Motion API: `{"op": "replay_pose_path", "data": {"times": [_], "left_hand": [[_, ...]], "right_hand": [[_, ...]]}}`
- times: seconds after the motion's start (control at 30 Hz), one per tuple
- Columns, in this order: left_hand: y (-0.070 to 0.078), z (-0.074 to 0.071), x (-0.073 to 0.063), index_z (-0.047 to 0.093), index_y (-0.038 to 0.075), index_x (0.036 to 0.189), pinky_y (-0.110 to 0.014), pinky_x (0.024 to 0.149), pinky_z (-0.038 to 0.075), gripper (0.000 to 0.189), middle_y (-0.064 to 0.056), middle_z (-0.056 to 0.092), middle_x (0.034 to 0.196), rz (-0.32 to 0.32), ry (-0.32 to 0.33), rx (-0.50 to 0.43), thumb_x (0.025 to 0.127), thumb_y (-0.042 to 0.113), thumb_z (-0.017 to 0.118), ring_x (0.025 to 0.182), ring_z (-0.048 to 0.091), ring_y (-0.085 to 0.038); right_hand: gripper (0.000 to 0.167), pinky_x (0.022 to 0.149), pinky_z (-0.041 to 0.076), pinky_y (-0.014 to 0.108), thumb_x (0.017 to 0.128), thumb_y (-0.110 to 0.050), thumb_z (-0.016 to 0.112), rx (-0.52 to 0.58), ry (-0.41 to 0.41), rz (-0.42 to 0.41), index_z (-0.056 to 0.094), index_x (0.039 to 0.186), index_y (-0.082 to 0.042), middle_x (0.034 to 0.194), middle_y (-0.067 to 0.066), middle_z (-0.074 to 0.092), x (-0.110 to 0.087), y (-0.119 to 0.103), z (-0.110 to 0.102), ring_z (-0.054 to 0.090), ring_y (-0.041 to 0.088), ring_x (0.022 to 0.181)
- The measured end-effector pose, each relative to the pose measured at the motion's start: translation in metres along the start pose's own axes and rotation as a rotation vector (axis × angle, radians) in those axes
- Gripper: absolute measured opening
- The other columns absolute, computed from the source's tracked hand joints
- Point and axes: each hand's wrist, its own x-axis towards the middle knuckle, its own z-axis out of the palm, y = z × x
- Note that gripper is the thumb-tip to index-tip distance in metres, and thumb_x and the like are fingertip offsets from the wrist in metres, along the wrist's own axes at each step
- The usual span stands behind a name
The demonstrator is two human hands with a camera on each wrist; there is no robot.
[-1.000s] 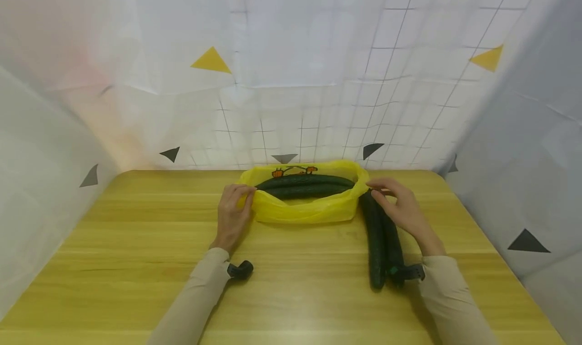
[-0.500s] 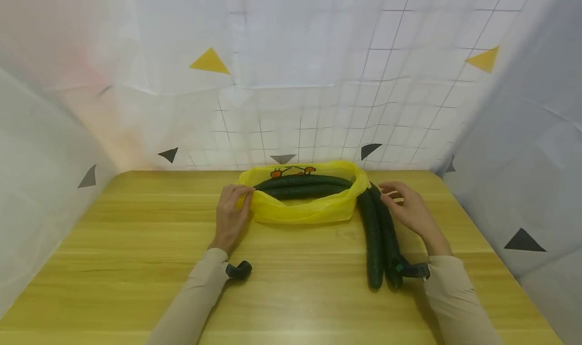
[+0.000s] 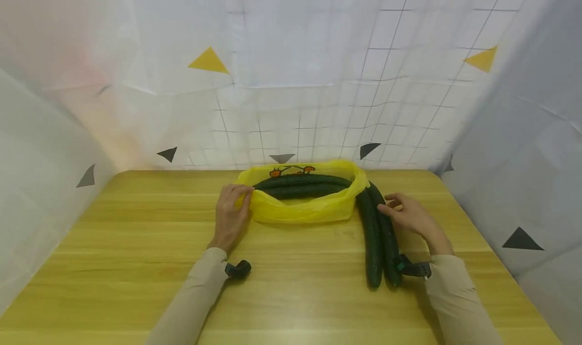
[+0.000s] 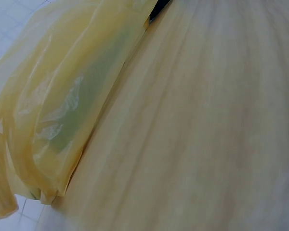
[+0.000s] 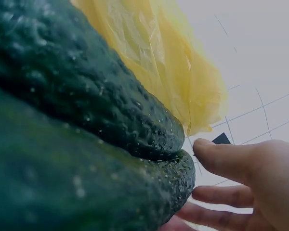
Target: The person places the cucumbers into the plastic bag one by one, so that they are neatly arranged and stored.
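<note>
A yellow plastic bag (image 3: 302, 213) lies with its mouth spread, and two dark green cucumbers (image 3: 302, 191) rest side by side inside it. My left hand (image 3: 231, 216) pinches the bag's left rim; the left wrist view shows the bag (image 4: 82, 96) but not that hand. Two more cucumbers, a left one (image 3: 373, 249) and a right one (image 3: 388, 234), lie lengthwise on the table just right of the bag. My right hand (image 3: 406, 216) is beside the right one, thumb and fingers apart. In the right wrist view, its fingertips (image 5: 204, 147) are right at the cucumber's far end.
The wooden table (image 3: 136, 264) ends at a white sheet wall (image 3: 291, 117) with grid lines and dark and yellow triangles. The bag sits close to the table's back edge. A dark camera (image 3: 238, 269) is strapped to the left wrist, another (image 3: 411, 268) to the right.
My right hand has let go of the bag's right rim and moved right and toward me, beside the right cucumber. The left hand stays at the bag's left rim.
</note>
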Motion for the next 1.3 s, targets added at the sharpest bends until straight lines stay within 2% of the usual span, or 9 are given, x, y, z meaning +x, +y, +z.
{"op": "replay_pose_path", "data": {"times": [0.27,0.5,0.7,0.93,1.3], "left_hand": [[-0.0029,0.0005,0.0004,0.069,0.005,0.097,-0.026,0.084,0.043,0.013,-0.007,0.065,0.095,0.005,-0.001,0.001,0.085,0.0,0.066,0.092,0.054,-0.022],[-0.0031,0.0003,0.0003,0.069,0.005,0.097,-0.026,0.084,0.043,0.013,-0.006,0.065,0.096,-0.005,-0.008,-0.002,0.086,0.0,0.065,0.092,0.054,-0.022],[-0.0041,0.0005,0.0002,0.069,0.005,0.097,-0.026,0.083,0.043,0.013,-0.006,0.065,0.096,0.003,-0.01,-0.004,0.086,0.001,0.066,0.091,0.054,-0.021],[-0.0031,0.0007,-0.0001,0.069,0.005,0.098,-0.025,0.084,0.042,0.014,-0.006,0.065,0.096,0.004,-0.008,-0.009,0.085,0.0,0.066,0.092,0.055,-0.022],[-0.0016,-0.0001,-0.0005,0.069,0.005,0.098,-0.026,0.084,0.043,0.013,-0.007,0.065,0.097,0.002,-0.015,-0.003,0.086,0.001,0.066,0.092,0.054,-0.022]], "right_hand": [[0.078,0.075,0.054,0.041,0.093,-0.051,0.05,0.033,-0.123,0.073,0.029,0.143,0.006,0.132,0.036,0.043,0.0024,0.0002,0.0012,0.066,0.024,0.086],[0.08,0.081,0.052,0.045,0.093,-0.051,0.052,0.021,-0.162,0.089,0.029,0.142,0.008,0.13,0.035,0.046,0.0023,-0.0014,0.0025,0.062,0.033,0.098],[0.079,0.087,0.048,0.051,0.093,-0.05,0.051,-0.004,-0.162,0.076,0.031,0.14,0.01,0.13,0.035,0.046,0.0015,0.0,0.0032,0.055,0.042,0.11],[0.077,0.083,0.05,0.047,0.094,-0.046,0.053,0.023,-0.165,0.093,0.031,0.139,0.012,0.13,0.036,0.045,0.001,-0.0004,0.0041,0.057,0.04,0.106],[0.075,0.082,0.051,0.046,0.093,-0.043,0.054,0.025,-0.134,0.098,0.031,0.139,0.012,0.13,0.037,0.044,0.0006,0.0,0.0056,0.054,0.044,0.11]]}}
